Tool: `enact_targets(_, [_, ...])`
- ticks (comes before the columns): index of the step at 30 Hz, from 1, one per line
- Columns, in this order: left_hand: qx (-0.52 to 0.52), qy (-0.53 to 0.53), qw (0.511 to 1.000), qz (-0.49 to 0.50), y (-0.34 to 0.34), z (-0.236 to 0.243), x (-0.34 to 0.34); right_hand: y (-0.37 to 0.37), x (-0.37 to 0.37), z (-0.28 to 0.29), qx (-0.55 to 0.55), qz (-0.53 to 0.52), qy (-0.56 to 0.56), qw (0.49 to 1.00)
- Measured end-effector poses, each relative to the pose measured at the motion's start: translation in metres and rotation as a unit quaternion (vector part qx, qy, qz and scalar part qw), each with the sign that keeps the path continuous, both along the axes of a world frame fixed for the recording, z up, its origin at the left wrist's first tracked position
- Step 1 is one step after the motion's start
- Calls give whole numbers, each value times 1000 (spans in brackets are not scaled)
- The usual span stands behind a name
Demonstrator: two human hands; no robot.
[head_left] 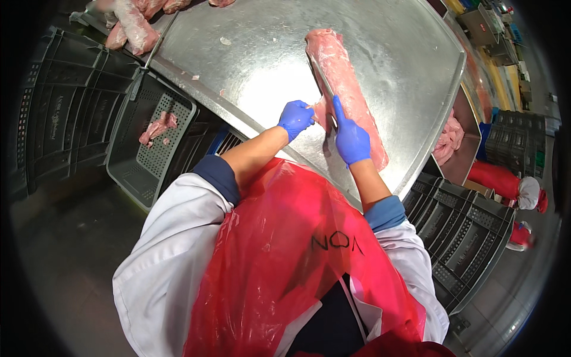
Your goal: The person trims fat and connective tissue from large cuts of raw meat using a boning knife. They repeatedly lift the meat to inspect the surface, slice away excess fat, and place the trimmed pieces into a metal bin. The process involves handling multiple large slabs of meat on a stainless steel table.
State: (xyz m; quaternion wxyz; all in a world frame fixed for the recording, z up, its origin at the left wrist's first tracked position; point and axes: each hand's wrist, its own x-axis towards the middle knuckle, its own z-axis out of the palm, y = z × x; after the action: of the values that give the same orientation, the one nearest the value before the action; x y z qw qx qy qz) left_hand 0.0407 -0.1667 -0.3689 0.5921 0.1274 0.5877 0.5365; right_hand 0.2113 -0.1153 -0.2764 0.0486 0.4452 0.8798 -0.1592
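The left hand (297, 119) pinched a flap (321, 113) at the left edge of the long pink meat (350, 89) on the counter (404, 71); the right hand (353, 141) gripped a knife (323, 78). Trimming seemed underway; the next stroke likely needed tension.

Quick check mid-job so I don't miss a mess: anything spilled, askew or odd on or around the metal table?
Only minor: a few small scraps lie loose on the metal table, left of the long piece of meat and apart from it. Nothing else stands out.
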Motion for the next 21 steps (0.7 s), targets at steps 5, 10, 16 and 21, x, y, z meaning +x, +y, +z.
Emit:
enact_targets(5, [-16,-11,1000,-18,-15,9,-7,-51,89,16,-86,3,-65,994])
enact_targets(10, [-10,-23,1000,1,-30,24,-23,-85,169,17,-82,25,-31,996])
enact_targets(16, [-5,-11,999,-41,-29,29,-27,-23,30,7,-20,29,63,997])
enact_targets(21, [13,-28,997,-66,-23,49,-27,-12,2,-2,-43,7,40,998])
